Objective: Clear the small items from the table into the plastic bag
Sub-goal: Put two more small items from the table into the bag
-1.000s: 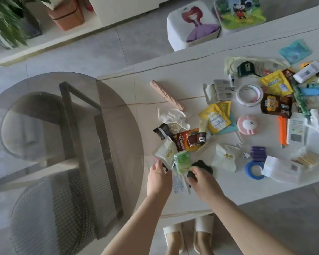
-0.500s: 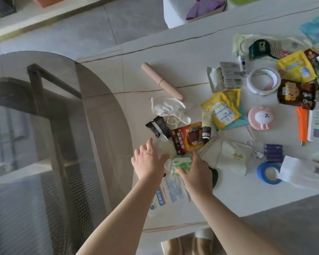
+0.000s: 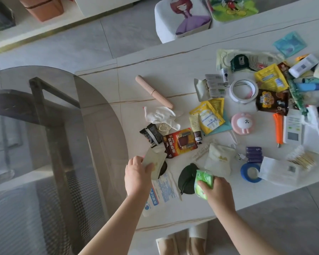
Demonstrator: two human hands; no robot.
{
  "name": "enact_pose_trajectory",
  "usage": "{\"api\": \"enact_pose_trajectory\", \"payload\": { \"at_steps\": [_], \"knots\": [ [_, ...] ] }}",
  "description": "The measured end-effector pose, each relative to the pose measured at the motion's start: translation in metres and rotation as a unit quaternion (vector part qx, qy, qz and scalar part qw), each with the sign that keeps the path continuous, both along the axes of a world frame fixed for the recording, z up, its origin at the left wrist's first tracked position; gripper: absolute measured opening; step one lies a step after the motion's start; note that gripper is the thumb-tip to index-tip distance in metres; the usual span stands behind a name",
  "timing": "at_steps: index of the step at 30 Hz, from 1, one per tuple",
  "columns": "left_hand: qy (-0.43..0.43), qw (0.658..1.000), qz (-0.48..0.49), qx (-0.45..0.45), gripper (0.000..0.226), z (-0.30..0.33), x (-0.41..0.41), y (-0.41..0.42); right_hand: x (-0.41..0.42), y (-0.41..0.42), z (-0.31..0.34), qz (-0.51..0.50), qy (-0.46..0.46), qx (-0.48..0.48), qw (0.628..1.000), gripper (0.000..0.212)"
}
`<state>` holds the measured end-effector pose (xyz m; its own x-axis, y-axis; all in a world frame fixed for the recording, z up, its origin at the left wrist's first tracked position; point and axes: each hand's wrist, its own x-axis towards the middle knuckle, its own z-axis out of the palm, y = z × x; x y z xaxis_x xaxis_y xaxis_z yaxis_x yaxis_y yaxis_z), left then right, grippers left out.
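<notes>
My left hand (image 3: 136, 173) grips a pale cream sachet (image 3: 155, 161) near the table's front left. Just right of a dark green leaf-shaped item (image 3: 186, 178), my right hand (image 3: 216, 190) holds a small green packet (image 3: 203, 182). A white plastic bag with blue print (image 3: 162, 190) lies flat on the table between my hands, partly under the sachet. Beyond them lie a red battery pack (image 3: 179, 142), a black wrapper (image 3: 150, 134), a white glove (image 3: 161, 116) and a pink ribbed tube (image 3: 154, 92).
Many more small items cover the white table (image 3: 145, 70) to the right: tape rolls (image 3: 243, 91), yellow sachets (image 3: 209, 118), a pink round case (image 3: 242, 123), blue tape (image 3: 249, 172). A round glass table (image 3: 44, 126) adjoins on the left. Two stools (image 3: 182, 17) stand behind.
My hands have drawn apart: the right has pulled the green packet right and toward me, uncovering the dark green item; the left has taken hold of the cream sachet.
</notes>
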<state>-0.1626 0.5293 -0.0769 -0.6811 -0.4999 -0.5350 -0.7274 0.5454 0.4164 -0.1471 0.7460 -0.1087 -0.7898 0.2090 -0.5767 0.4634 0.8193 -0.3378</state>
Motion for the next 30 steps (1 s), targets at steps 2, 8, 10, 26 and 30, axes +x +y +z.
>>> {"api": "enact_pose_trajectory", "payload": {
  "at_steps": [2,8,10,26,30],
  "knots": [
    [0.004,0.998,0.041,0.041,0.017,0.004,0.006,0.002,0.004,0.000,-0.006,0.001,-0.016,-0.027,1.000,0.030],
    [-0.029,0.987,0.089,0.131,0.021,-0.007,0.026,0.019,0.006,-0.030,-0.023,0.048,-0.007,-0.025,0.998,0.041],
    [-0.036,0.986,0.090,0.139,0.020,-0.012,0.030,0.022,0.008,-0.037,-0.024,0.039,0.010,0.025,0.999,0.063],
    [-0.058,0.983,0.062,0.164,0.033,0.040,0.030,0.041,0.020,0.021,0.047,-0.210,-0.112,-0.301,0.923,0.022],
    [-0.065,0.984,0.014,0.166,0.028,0.069,0.018,0.071,0.027,0.056,0.093,-0.292,-0.062,-0.338,0.893,0.009]
  ]
}}
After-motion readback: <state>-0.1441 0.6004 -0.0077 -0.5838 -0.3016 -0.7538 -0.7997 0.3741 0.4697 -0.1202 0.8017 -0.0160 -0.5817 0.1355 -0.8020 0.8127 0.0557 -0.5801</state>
